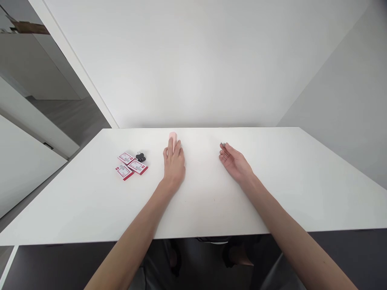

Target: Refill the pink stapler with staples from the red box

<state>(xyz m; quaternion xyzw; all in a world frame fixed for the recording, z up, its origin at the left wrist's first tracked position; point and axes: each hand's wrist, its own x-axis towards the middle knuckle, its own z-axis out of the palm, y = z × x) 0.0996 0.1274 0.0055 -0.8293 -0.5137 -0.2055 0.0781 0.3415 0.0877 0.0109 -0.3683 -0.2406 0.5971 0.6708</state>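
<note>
My left hand (173,161) lies palm down on the white table (272,193), its fingers wrapped over a small pale pink object (172,140) that pokes out past the fingertips. My right hand (234,160) rests on its side to the right, fingers curled, with a tiny grey object (223,144) pinched at the fingertips. To the left of my left hand lie three red-and-white cards or small packs (130,165), with a small black adapter-like item (140,157) just behind them.
The table's far edge meets a white wall (193,60). Its near edge runs above my lap and a dark floor. To the left, past the table's side, are a grey floor and white cabinet fronts.
</note>
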